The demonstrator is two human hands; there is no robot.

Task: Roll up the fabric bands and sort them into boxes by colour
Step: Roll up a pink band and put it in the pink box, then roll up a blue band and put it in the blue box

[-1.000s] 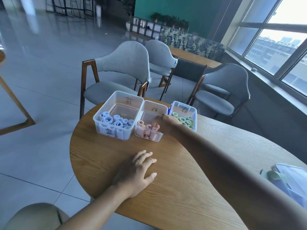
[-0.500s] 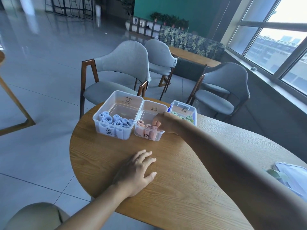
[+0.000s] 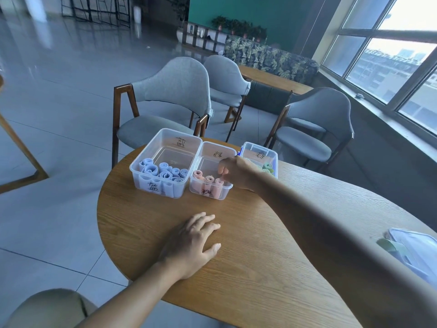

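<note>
Three clear plastic boxes stand in a row at the table's far edge. The left box (image 3: 136, 166) holds several blue rolled bands (image 3: 163, 172). The middle box (image 3: 227, 185) holds three pink rolls (image 3: 205, 179) standing on end. Green rolls (image 3: 268, 167) lie in the right box (image 3: 272, 153), partly hidden by my right hand. My right hand (image 3: 238, 171) reaches over the middle box, its curled fingertips pinching the top of the rightmost pink roll (image 3: 218, 184). On the wood nearer me, my left hand (image 3: 191, 242) rests flat with its fingers spread.
The round wooden table (image 3: 248, 268) ends close behind the boxes. A clear lid or tray (image 3: 423, 247) with a green band (image 3: 387, 245) lies at the right edge. Grey chairs (image 3: 175, 91) stand beyond the table.
My right hand stayed over the pink box and rose slightly, so three pink rolls now show beside its fingers. The left hand has not moved.
</note>
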